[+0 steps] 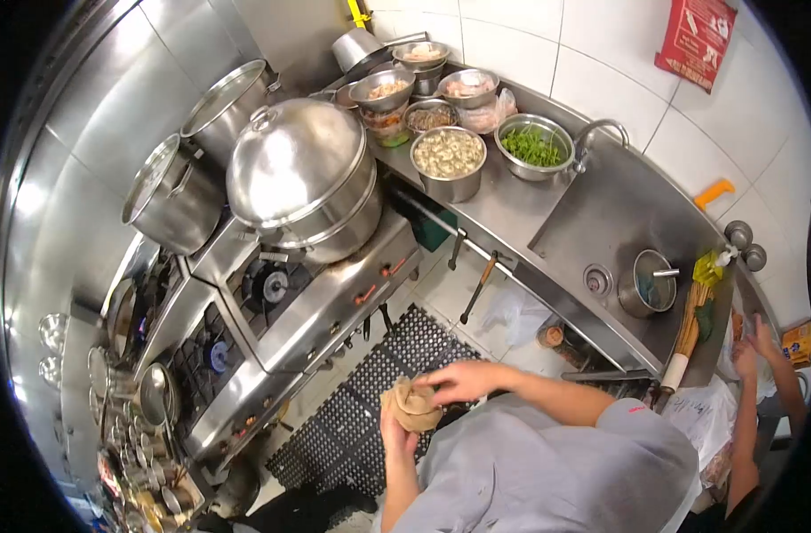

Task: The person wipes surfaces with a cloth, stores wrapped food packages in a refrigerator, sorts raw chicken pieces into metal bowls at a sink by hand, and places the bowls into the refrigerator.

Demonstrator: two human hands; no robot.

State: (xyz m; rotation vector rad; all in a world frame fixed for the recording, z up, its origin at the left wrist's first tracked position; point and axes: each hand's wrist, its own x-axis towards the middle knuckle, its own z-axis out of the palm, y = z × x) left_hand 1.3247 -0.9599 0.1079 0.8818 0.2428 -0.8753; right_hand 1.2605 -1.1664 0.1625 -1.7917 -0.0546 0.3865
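Two Hands Meet on a Tan Bundle Beside the Stove

A person in a grey shirt (547, 471) holds a tan, cloth-like bundle (411, 407) in front of the body, above the black perforated floor mat (330, 449). The left hand (395, 435) cups it from the near side, its grip closed around the lower part. The right hand (463, 382) reaches across to the top, fingers touching the folds; whether its grip pinches the material cannot be told.

Ahead and to the left, a large domed steamer (294, 169) stands on the stove (312, 329), with two tall steel pots (176, 209) just beside it. To the right of the steamer, a steel bench (505, 211) carries a deep pot of pale, chopped pieces (448, 153) and, nearer the tap (601, 129), a bowl of green leaves (535, 146). Smaller bowls of food (385, 89) crowd the back corner.

Farther right, a steel pot (638, 304) sits in the sink (570, 240), near the drain (597, 280). At the right edge, a second person's forearms (748, 426) extend upward beside a white plastic bag (700, 413).
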